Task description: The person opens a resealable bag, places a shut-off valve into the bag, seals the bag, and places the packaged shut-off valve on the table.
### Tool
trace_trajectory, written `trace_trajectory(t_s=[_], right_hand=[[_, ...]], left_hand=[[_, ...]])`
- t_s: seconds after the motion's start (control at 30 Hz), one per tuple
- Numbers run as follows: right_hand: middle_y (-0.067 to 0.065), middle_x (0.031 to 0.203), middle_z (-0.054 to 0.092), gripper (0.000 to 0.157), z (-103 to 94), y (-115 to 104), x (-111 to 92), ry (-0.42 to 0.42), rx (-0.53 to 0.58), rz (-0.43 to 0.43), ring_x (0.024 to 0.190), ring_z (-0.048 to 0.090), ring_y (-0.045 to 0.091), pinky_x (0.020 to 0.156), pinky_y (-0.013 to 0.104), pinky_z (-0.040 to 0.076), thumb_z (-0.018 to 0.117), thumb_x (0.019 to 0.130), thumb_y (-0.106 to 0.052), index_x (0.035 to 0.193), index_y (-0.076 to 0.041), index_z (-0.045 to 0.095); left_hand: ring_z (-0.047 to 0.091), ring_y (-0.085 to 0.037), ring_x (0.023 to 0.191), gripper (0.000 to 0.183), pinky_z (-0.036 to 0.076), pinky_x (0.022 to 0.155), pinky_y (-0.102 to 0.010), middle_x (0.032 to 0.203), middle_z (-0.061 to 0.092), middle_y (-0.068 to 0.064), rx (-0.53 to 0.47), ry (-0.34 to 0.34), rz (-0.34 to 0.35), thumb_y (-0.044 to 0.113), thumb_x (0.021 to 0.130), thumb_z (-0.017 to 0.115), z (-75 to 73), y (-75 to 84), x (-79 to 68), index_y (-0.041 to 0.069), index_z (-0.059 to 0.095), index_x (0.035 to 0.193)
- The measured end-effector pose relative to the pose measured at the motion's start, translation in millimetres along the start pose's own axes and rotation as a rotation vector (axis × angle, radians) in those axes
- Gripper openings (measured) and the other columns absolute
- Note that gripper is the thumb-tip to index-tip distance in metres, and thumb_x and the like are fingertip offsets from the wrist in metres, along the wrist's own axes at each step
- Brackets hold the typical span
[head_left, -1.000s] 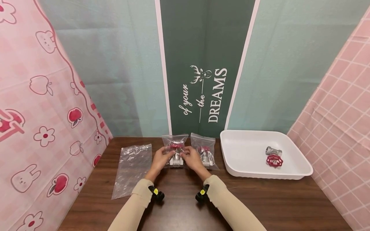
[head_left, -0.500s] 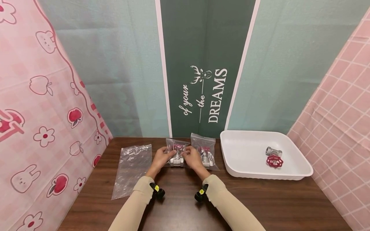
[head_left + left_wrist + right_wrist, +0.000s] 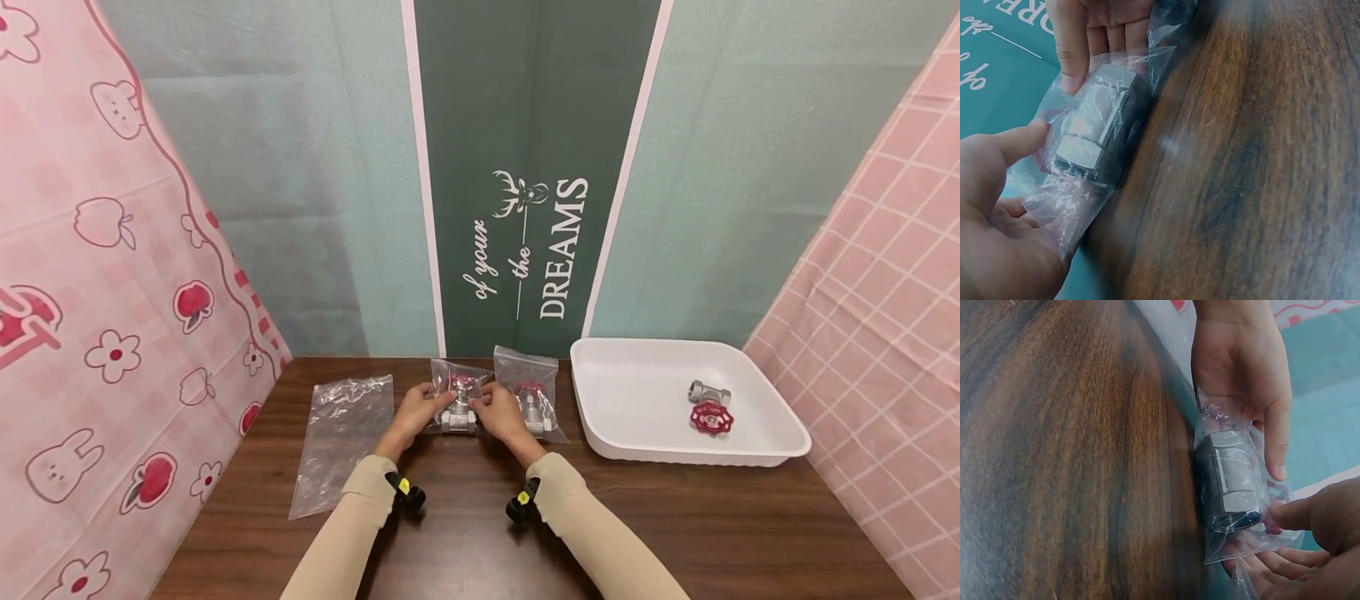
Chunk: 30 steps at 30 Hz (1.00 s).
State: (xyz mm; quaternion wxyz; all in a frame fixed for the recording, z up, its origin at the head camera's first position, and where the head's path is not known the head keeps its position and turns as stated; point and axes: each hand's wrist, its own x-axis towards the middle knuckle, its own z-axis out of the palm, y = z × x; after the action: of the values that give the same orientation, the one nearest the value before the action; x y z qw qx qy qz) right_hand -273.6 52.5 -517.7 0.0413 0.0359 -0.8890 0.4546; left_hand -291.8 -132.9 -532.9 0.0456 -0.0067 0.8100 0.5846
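A metal gate valve (image 3: 458,422) with a red handwheel is inside a clear plastic bag (image 3: 442,369) near the table's back edge. My left hand (image 3: 417,412) grips the bagged valve from the left, its thumb on the front of the bag. From the other side my right hand (image 3: 498,412) holds it the same way. In the left wrist view the valve's hexagonal body (image 3: 1097,119) shows through the film. The fingers behind the bag are partly hidden. Just right of my right hand lies a second bagged valve (image 3: 532,408).
At the left, a flat clear bag (image 3: 341,446) lies on the brown wooden table (image 3: 480,550). A white tray (image 3: 637,433) stands at the right, with an unbagged red-wheeled valve (image 3: 710,408) in it. A printed curtain (image 3: 360,208) hangs behind the table.
The held bag's top has dropped and shifted slightly right, and the handwheel leans farther back from view. Both hands stay around the bag with small finger shifts.
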Motion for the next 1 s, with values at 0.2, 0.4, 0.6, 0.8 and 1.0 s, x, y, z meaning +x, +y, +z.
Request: trace_trajectory(t_s=[0.2,0.4,0.6,0.8,1.0], right_hand=[[0.025,0.110,0.077,0.035,-1.1,-1,0,0.008,-0.005,-0.017,0.105,0.075,0.040,0.092,0.051,0.059,0.074,0.098,-0.016,0.123,0.007,0.066],[0.026,0.114,0.076,0.038,-4.0,-1,-4,-0.002,0.024,-0.011,0.109,0.073,0.041,0.095,0.054,0.058,0.073,0.098,-0.017,0.126,0.007,0.065],[0.026,0.118,0.075,0.039,-7.0,-1,-8,-0.021,0.059,-0.014,0.112,0.073,0.041,0.096,0.055,0.058,0.072,0.099,-0.019,0.128,0.007,0.064],[0.025,0.121,0.074,0.039,-7.4,1,-8,-0.013,0.058,-0.022,0.113,0.073,0.040,0.098,0.054,0.058,0.073,0.100,-0.018,0.129,0.006,0.064],[0.024,0.120,0.074,0.034,-8.8,1,-11,-0.004,0.094,-0.049,0.106,0.077,0.038,0.094,0.049,0.061,0.072,0.098,-0.008,0.127,0.006,0.064]], left_hand=[[0.068,-0.026,0.110,0.058,0.057,0.093,-0.039,0.131,0.069,-0.024,-0.029,-0.005,-0.002,0.034,0.103,0.072,-2.9,-1.0,0.3,-0.009,0.059,0.140],[0.072,-0.027,0.107,0.061,0.060,0.091,-0.039,0.132,0.069,-0.029,-0.060,0.002,-0.012,0.030,0.103,0.071,-6.4,-0.2,-3.0,-0.013,0.055,0.143],[0.075,-0.027,0.102,0.063,0.063,0.088,-0.038,0.128,0.070,-0.030,-0.103,-0.006,-0.037,0.029,0.105,0.069,-9.4,0.7,-6.7,-0.016,0.050,0.145],[0.073,-0.023,0.091,0.048,0.063,0.083,-0.034,0.112,0.074,-0.024,-0.134,0.019,-0.035,0.025,0.106,0.068,-11.9,3.5,-11.1,-0.014,0.060,0.133],[0.076,-0.033,0.095,0.038,0.065,0.085,-0.039,0.115,0.073,-0.031,-0.168,0.030,-0.005,0.016,0.106,0.065,-15.3,4.5,-15.1,-0.015,0.060,0.128]])
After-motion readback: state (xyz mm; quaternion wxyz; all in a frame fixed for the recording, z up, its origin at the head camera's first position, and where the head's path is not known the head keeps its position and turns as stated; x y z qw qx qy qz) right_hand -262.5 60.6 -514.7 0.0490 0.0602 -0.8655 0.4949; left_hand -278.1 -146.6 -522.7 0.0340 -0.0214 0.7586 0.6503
